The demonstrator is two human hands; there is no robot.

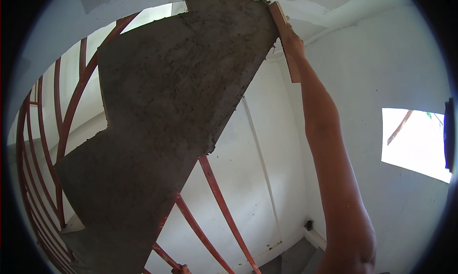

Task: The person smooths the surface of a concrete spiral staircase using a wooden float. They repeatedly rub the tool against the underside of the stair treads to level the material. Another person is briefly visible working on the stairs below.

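Note:
My right hand (296, 47) reaches high, its arm stretched up from the lower right. It grips a wooden plastering float (292, 71), which looks like a flat board seen nearly edge-on. The float's face rests against the upper right edge of a stepped stair side coated in dark grey mortar (167, 83). Rough mortar crumbs stick out along the top and the lower slanted edge. At the bottom edge of the view, only a small part of my left hand (181, 269) shows, closed around a red metal railing bar (164, 256).
Red railing bars (217, 193) run below the stair side, and a curved red railing (71, 111) stands at the left. White walls (381, 64) surround the stairwell, with a bright window opening (412, 142) at the right. Grey steps (298, 257) lie far below.

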